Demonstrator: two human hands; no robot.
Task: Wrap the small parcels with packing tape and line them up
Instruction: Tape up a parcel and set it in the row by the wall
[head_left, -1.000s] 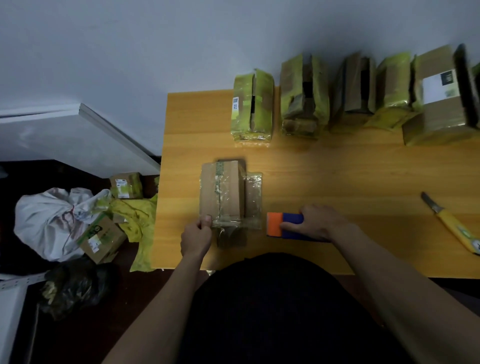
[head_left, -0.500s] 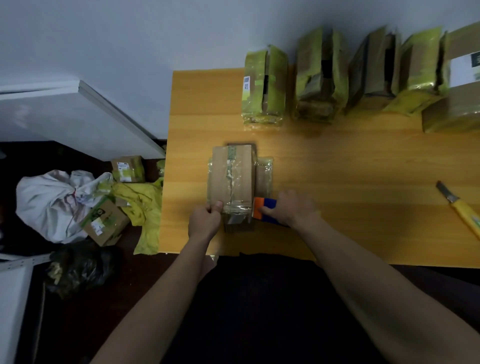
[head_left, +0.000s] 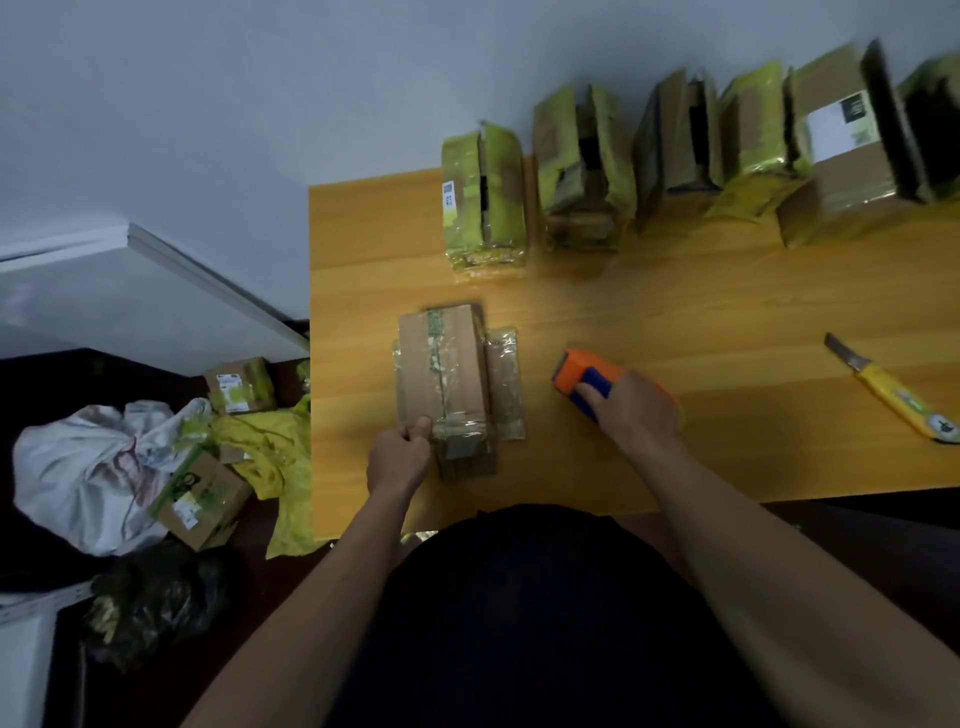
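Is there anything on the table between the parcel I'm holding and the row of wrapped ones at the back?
Nothing visible. Bare table lies between the parcel under your left hand and the row's nearest parcel.

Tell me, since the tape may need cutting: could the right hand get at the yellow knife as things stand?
Probably yes, once freed. The right hand grips the tape dispenser; bare table lies between it and the yellow knife further to its right, with nothing in between.
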